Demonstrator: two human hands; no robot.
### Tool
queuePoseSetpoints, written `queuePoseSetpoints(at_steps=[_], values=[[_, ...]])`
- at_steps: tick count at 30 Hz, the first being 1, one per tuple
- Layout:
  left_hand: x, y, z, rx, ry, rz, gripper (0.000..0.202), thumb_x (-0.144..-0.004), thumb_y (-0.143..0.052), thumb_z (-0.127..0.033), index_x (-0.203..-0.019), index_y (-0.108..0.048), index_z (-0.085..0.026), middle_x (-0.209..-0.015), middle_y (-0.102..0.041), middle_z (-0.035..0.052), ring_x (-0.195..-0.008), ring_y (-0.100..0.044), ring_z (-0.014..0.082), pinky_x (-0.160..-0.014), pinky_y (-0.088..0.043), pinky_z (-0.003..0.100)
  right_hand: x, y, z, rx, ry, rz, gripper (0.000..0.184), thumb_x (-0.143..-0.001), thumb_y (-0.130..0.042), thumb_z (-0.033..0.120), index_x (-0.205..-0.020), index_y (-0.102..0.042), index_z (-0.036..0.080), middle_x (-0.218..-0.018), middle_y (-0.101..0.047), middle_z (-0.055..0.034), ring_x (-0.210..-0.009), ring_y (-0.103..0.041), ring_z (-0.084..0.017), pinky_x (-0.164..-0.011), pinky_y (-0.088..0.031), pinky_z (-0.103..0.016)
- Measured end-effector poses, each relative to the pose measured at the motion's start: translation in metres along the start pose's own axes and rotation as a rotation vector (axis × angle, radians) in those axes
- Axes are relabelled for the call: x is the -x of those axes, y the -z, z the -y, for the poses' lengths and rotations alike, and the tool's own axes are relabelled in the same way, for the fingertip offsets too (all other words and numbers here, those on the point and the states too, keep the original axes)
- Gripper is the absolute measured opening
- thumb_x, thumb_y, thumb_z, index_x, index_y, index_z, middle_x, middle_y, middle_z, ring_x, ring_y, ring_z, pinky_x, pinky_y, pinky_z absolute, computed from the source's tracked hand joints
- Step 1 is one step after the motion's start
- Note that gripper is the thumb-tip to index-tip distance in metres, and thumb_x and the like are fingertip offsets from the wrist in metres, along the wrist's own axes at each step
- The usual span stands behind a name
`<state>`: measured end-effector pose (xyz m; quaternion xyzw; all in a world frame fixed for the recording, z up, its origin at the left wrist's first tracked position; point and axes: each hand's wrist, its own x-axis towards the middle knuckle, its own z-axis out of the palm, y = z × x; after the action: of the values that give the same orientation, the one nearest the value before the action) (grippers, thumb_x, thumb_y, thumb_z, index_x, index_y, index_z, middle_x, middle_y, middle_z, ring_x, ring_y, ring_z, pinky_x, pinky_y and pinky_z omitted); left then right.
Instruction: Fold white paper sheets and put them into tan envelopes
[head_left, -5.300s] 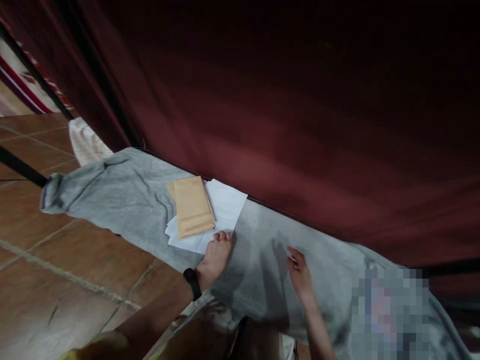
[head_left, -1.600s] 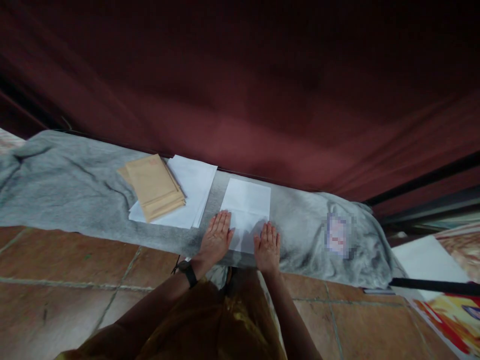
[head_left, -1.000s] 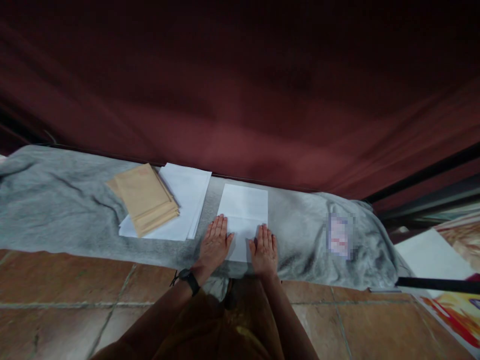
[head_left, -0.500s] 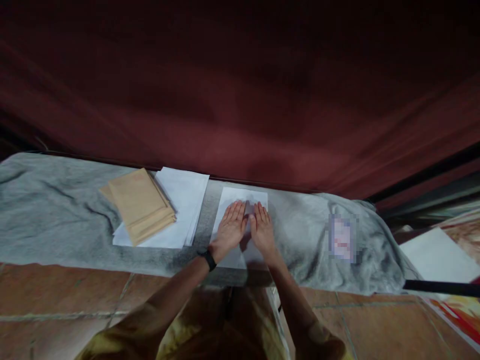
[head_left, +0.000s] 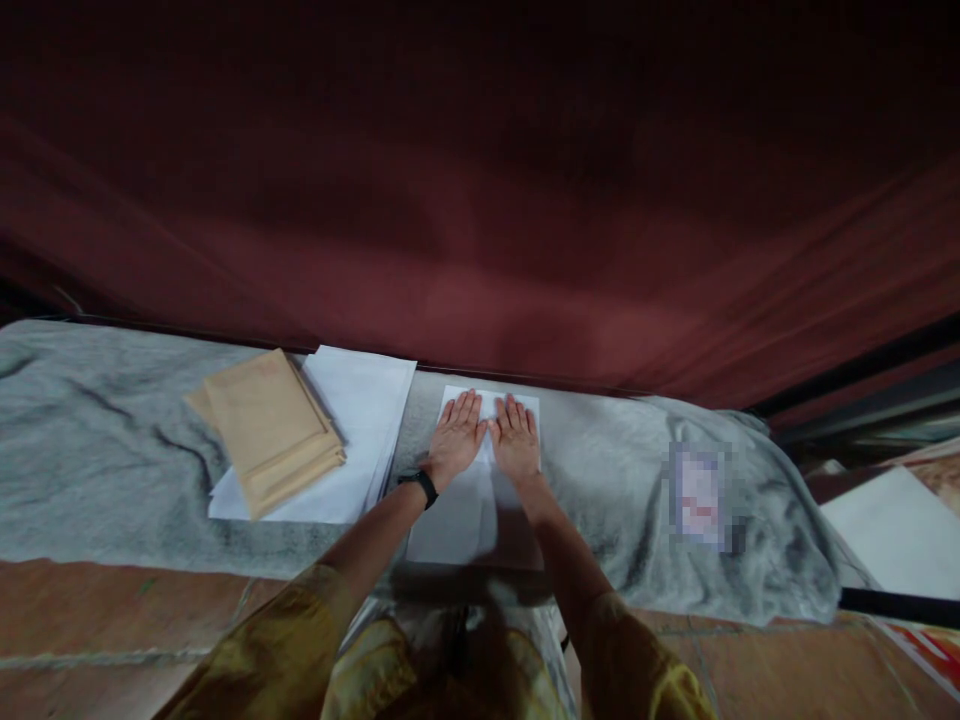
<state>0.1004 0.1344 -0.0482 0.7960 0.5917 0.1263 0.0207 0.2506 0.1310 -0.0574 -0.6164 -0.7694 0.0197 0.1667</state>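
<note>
A single white sheet of paper [head_left: 465, 520] lies on a grey blanket [head_left: 112, 450]. My left hand [head_left: 457, 438], with a black band on its wrist, lies flat and open on the far half of the sheet. My right hand [head_left: 516, 440] lies flat and open right beside it, fingers stretched toward the sheet's far edge. To the left sits a stack of white sheets [head_left: 360, 420] with a pile of tan envelopes [head_left: 266, 432] on top.
A dark red curtain [head_left: 480, 200] hangs right behind the blanket. Brown floor tiles [head_left: 112, 630] run along the near side. A small blurred-out card [head_left: 699, 497] lies on the blanket at the right. White board [head_left: 892, 530] and a black bar [head_left: 900, 606] lie far right.
A single sheet now lies to the right of the stack. Both hands slid from its near edge up to its far half, staying flat. The view drifted slightly.
</note>
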Motion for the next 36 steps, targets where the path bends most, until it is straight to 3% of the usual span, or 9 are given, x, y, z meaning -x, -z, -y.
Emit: queuePoseSetpoints(at_steps=[9,16,19,22,25,28,36], values=[[0.005,0.008,0.021,-0.037,0.159,0.015,0.065,-0.106,-0.024,-0.04,-0.16,-0.032,-0.005,-0.166,-0.034,0.0161,-0.156,-0.027,0.0258,-0.129,-0.018,0.043,0.003,-0.001,-0.03,0.072,-0.136,-0.076,0.058,-0.109,-0.033,0.041,-0.157,-0.041,0.01,-0.161,-0.043,-0.018,-0.148,-0.041,-0.03,-0.121,-0.03,-0.051],[0.006,0.009,0.028,-0.039,0.162,0.036,0.065,-0.106,-0.024,-0.039,-0.16,-0.032,-0.004,-0.166,-0.033,0.0161,-0.157,-0.025,0.0256,-0.129,-0.018,0.044,0.008,0.003,-0.044,0.088,-0.168,-0.128,0.06,-0.109,-0.029,0.042,-0.155,-0.044,0.007,-0.158,-0.048,-0.0188,-0.144,-0.045,-0.032,-0.119,-0.031,-0.052],[0.005,0.012,0.025,-0.035,0.177,0.055,0.064,-0.106,-0.023,-0.038,-0.159,-0.033,-0.003,-0.166,-0.032,0.017,-0.157,-0.026,0.0264,-0.129,-0.018,0.044,0.012,0.008,-0.037,0.088,-0.199,-0.136,0.06,-0.109,-0.026,0.04,-0.155,-0.042,0.005,-0.158,-0.046,-0.0218,-0.145,-0.044,-0.033,-0.12,-0.03,-0.055],[0.006,0.017,0.011,-0.021,0.17,0.02,0.063,-0.106,-0.024,-0.037,-0.159,-0.034,-0.003,-0.166,-0.032,0.0169,-0.157,-0.025,0.027,-0.13,-0.017,0.045,0.024,0.013,-0.014,0.076,-0.162,-0.136,0.059,-0.109,-0.025,0.036,-0.158,-0.036,0.004,-0.161,-0.041,-0.0225,-0.149,-0.038,-0.032,-0.122,-0.026,-0.055],[0.013,0.018,-0.008,0.026,0.036,-0.008,0.059,-0.106,-0.023,-0.032,-0.159,-0.035,-0.01,-0.167,-0.033,0.012,-0.158,-0.023,0.0237,-0.13,-0.019,0.044,0.043,0.016,0.014,0.046,-0.046,-0.07,0.055,-0.108,-0.027,0.03,-0.159,-0.037,0.01,-0.164,-0.038,-0.0165,-0.153,-0.033,-0.028,-0.124,-0.025,-0.053],[0.02,0.016,-0.018,0.067,-0.064,0.049,0.056,-0.107,-0.022,-0.031,-0.157,-0.04,-0.013,-0.165,-0.039,0.0094,-0.156,-0.029,0.0227,-0.128,-0.024,0.044,0.063,0.019,0.029,0.033,-0.031,-0.024,0.053,-0.107,-0.028,0.024,-0.157,-0.04,0.011,-0.164,-0.039,-0.0157,-0.153,-0.034,-0.027,-0.125,-0.024,-0.052],[0.02,0.008,-0.003,0.034,-0.046,0.025,0.055,-0.107,-0.027,-0.038,-0.156,-0.044,-0.022,-0.164,-0.04,0.0057,-0.156,-0.028,0.0258,-0.128,-0.021,0.05,0.099,0.024,0.013,0.041,-0.087,-0.049,0.055,-0.108,-0.036,0.033,-0.156,-0.041,0.007,-0.161,-0.042,-0.0203,-0.151,-0.038,-0.029,-0.124,-0.029,-0.051]])
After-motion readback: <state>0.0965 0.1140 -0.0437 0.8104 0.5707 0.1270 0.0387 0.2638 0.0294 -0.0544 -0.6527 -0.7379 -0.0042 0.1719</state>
